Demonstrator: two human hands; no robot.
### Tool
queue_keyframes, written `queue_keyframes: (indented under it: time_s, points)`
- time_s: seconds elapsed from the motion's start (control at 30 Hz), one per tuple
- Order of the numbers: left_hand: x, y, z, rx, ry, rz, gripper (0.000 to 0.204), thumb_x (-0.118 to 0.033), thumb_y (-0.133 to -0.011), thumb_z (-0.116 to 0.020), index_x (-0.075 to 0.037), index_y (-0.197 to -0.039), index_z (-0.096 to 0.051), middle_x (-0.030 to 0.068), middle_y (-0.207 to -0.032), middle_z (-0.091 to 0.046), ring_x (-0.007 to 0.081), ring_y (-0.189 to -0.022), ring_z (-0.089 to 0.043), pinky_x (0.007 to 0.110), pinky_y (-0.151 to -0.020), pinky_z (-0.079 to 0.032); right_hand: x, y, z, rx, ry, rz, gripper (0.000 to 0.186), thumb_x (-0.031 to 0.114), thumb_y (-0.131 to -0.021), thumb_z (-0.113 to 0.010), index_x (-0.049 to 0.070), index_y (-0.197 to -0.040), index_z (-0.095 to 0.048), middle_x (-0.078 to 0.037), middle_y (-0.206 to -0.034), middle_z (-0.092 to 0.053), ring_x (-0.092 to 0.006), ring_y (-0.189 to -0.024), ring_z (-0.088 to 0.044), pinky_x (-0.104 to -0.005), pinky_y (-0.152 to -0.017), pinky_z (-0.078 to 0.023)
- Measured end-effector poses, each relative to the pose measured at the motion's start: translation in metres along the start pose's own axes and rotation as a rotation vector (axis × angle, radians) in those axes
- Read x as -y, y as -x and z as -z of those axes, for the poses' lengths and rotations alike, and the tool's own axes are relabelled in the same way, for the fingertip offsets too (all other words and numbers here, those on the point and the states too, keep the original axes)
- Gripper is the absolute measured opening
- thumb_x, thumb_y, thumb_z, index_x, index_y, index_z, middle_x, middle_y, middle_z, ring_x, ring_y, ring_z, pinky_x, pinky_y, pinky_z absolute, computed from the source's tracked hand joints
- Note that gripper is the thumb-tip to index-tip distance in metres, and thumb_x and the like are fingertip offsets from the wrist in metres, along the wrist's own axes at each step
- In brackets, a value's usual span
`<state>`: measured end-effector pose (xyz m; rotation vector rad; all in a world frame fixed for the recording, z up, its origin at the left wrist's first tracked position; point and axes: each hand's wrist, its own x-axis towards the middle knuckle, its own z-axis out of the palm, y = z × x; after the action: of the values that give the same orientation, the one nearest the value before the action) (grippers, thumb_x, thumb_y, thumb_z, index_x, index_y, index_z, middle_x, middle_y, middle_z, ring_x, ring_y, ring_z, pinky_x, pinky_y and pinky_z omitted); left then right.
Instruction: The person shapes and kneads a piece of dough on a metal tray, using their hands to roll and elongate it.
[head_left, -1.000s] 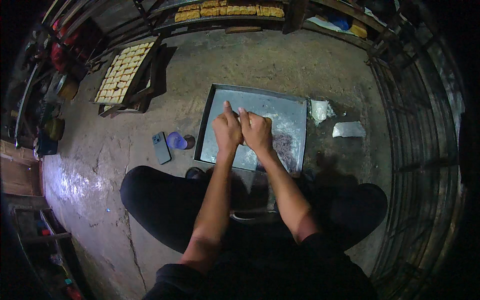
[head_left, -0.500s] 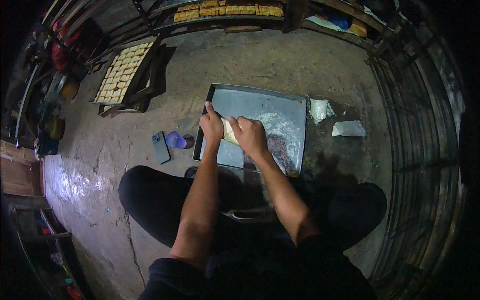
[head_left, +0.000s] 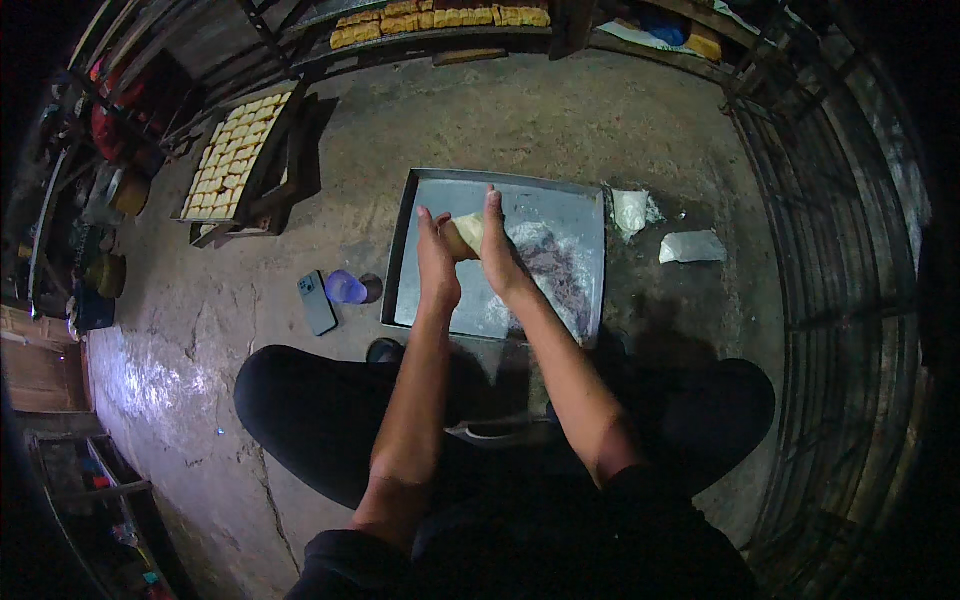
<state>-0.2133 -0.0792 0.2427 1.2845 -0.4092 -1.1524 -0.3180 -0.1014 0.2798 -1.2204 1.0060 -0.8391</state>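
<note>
A pale lump of dough is cupped between my two hands above a shallow metal tray. My left hand holds its left side, thumb upward, and some fingers reach under it. Against its right side presses my right hand, its thumb pointing away from me. Parts of the dough and several fingertips are hidden behind the palms. White flour is strewn over the tray's right half, around a bare, darker patch.
Right of the tray lie an open bag of white powder and a white packet. To the left are a phone and a purple cup. A tray of dough pieces stands far left; baked bread fills a back shelf.
My hands have gone from gripping the dough with curled fingers to holding it between straighter palms, thumbs up. The whole view has shifted slightly.
</note>
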Motion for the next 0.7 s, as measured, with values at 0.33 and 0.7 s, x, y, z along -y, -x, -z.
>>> queue_keyframes:
  time_s: [0.33, 0.7]
  points:
    - [-0.01, -0.017, 0.025, -0.025, 0.201, 0.11, 0.091, -0.075, -0.092, -0.037, 0.003, -0.137, -0.044, 0.0178, -0.126, -0.057, 0.027, -0.118, -0.056, 0.038, -0.1, -0.043, 0.029, 0.018, -0.017, 0.523, -0.601, -0.09, 0.106, 0.091, -0.081, -0.014, 0.024, -0.157, 0.015, -0.02, -0.164, 0.012, -0.0284, -0.153, 0.009, -0.0429, -0.12, 0.009]
    - [-0.036, 0.002, 0.006, -0.153, 0.069, -0.117, 0.065, -0.051, -0.106, -0.032, -0.003, -0.073, -0.06, 0.0066, -0.062, -0.059, 0.0178, -0.05, -0.056, 0.032, -0.053, -0.048, 0.038, 0.006, -0.01, -0.131, 0.119, 0.19, 0.074, 0.056, -0.104, -0.021, -0.005, -0.134, -0.051, -0.024, -0.13, -0.06, -0.0317, -0.121, -0.057, -0.0406, -0.107, -0.039]
